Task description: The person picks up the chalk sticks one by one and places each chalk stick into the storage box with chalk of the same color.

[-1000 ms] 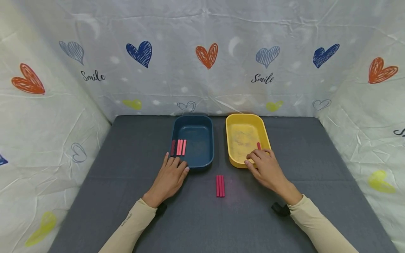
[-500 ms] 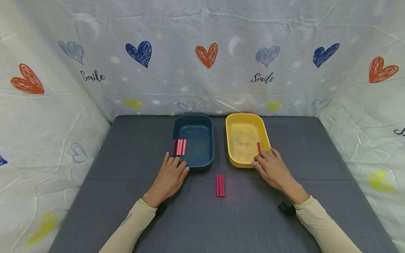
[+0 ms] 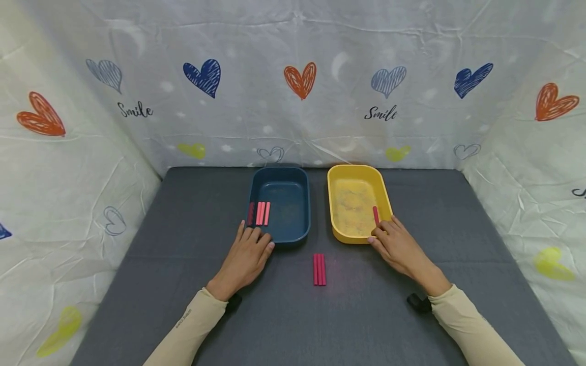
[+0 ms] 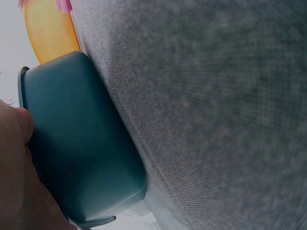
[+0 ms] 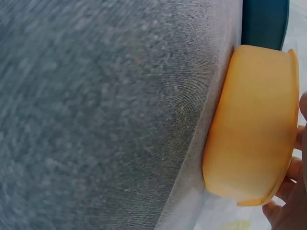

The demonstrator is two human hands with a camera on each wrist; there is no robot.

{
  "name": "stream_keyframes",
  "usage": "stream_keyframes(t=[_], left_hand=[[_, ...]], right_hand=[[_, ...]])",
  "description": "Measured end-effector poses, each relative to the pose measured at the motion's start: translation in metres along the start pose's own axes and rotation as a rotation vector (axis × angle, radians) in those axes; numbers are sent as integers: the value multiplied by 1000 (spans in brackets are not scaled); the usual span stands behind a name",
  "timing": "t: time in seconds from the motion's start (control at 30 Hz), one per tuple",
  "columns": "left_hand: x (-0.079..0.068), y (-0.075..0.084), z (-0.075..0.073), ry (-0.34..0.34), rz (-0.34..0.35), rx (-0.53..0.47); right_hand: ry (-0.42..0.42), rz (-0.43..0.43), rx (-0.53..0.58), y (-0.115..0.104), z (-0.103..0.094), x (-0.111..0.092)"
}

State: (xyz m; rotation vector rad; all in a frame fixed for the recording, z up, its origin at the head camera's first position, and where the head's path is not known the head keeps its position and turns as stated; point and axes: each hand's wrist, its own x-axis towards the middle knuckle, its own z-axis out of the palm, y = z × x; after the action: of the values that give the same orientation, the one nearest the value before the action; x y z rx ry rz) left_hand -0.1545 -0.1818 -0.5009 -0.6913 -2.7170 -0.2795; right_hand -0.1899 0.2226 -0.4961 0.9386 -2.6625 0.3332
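Observation:
My left hand (image 3: pixel 244 262) lies over the near left rim of a dark blue tray (image 3: pixel 293 236), its fingers relaxed. Inside that tray several pink sticks (image 3: pixel 263 213) lie side by side, with a dark red strip (image 3: pixel 250 214) along the left wall. My right hand (image 3: pixel 400 249) rests at the near right corner of a yellow tray (image 3: pixel 336 218), fingers loosely over the rim. A red stick (image 3: pixel 376 214) lies in the yellow tray along its right side, its near end hidden by my fingers. In the right wrist view, my fingers (image 5: pixel 293 168) show spread behind the yellow rim.
Three magenta sticks (image 3: pixel 319 269) lie side by side on the grey cloth-covered table (image 3: pixel 293 325), in front of the gap between the trays. A white curtain (image 3: pixel 247 101) printed with hearts stands behind the table and on both sides.
My right hand has shifted right along the yellow tray's near rim, and more of the red stick shows. The left hand, both trays and the magenta sticks stay in place.

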Motion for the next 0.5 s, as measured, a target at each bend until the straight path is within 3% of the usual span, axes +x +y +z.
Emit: stream_keyframes(t=[0.5], left_hand=[[0,0,0,-12,-7,4]], right_hand=[[11,-37,-11,1,2,-1]])
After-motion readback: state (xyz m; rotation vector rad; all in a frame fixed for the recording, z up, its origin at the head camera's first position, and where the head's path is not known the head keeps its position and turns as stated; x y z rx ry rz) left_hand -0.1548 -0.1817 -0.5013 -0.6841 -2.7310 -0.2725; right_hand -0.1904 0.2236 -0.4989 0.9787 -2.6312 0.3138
